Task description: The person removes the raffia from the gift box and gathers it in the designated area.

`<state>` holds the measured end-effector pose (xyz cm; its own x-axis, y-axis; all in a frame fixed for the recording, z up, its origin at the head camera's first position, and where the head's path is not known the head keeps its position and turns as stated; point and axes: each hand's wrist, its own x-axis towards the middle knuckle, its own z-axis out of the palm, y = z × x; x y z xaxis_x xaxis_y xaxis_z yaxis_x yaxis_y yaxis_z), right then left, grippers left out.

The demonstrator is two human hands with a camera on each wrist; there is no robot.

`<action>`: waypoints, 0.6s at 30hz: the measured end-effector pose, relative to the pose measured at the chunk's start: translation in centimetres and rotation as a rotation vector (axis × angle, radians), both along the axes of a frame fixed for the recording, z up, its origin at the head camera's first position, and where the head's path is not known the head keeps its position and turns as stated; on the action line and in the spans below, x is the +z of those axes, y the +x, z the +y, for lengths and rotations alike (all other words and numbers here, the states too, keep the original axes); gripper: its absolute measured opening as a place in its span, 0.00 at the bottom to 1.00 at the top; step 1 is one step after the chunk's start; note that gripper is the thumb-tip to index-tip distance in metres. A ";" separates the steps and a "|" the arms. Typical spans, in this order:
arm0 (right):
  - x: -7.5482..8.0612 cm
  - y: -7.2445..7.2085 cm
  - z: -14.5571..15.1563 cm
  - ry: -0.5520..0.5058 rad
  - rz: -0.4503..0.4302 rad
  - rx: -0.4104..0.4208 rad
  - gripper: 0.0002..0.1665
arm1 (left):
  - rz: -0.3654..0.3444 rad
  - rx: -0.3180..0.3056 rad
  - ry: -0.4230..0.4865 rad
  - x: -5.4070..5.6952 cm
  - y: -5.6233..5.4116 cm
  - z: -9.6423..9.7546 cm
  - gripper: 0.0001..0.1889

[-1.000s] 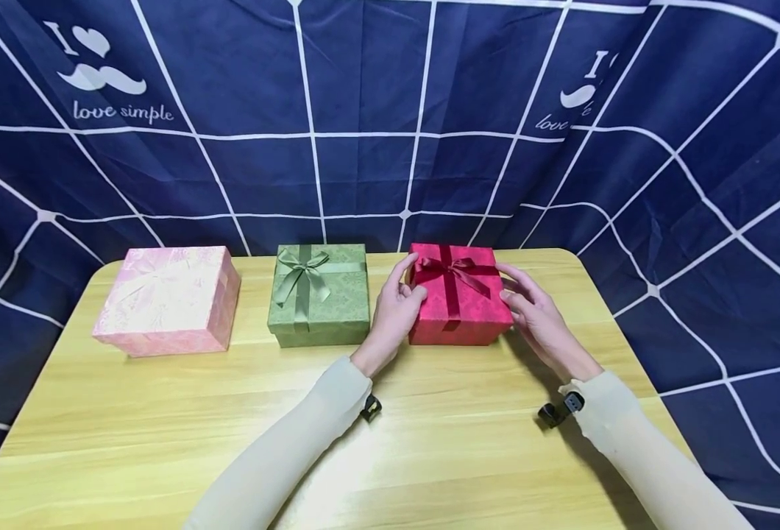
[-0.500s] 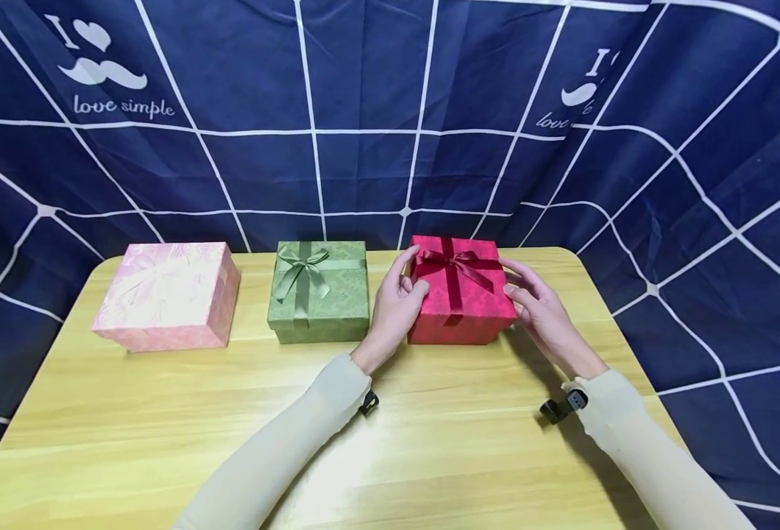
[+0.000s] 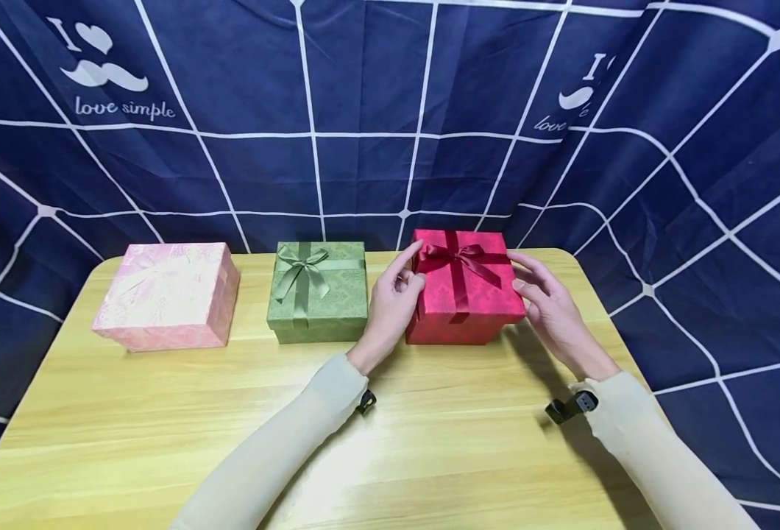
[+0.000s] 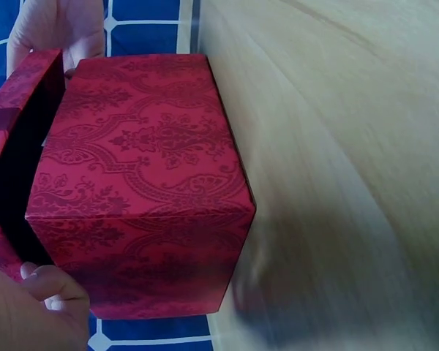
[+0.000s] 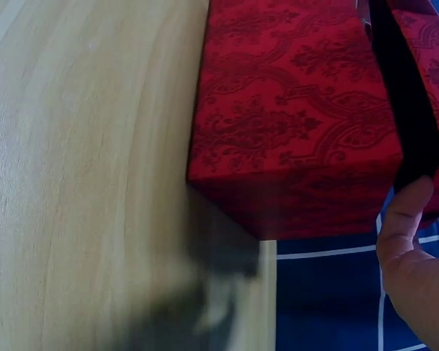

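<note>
A red gift box (image 3: 449, 333) with a damask pattern stands on the table at the right of the row. Its lid (image 3: 492, 298), tied with a dark red ribbon bow, sits raised off the base. My left hand (image 3: 391, 303) grips the lid's left side, and my right hand (image 3: 554, 313) grips its right side. In the left wrist view, a dark gap parts the lid (image 4: 31, 84) from the box base (image 4: 143, 146). The right wrist view shows the same gap beside the right thumb (image 5: 410, 208). The box's inside is hidden.
A green gift box (image 3: 317, 294) with a green bow stands just left of my left hand. Farther left is a pink gift box (image 3: 165, 291). Behind the wooden table (image 3: 185, 419) hangs a navy cloth (image 3: 251, 73) with white lines.
Both hands have raised the red lid from its seated position, and it has drifted slightly right. The red base and the other boxes stay put.
</note>
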<state>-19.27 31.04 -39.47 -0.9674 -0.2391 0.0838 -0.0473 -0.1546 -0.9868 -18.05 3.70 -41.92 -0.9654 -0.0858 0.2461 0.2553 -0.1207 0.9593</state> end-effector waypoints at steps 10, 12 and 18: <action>0.8 1.0 0.0 -0.017 0.070 -0.014 0.31 | 0.027 -0.078 0.094 0.9 1.1 -0.1 0.35; 1.0 1.2 -0.3 -0.023 0.078 -0.038 0.34 | -0.008 -0.110 0.116 1.3 1.5 -0.2 0.37; 1.5 1.6 -0.6 -0.097 0.062 -0.022 0.30 | -0.165 -0.193 0.161 2.2 2.6 -0.8 0.28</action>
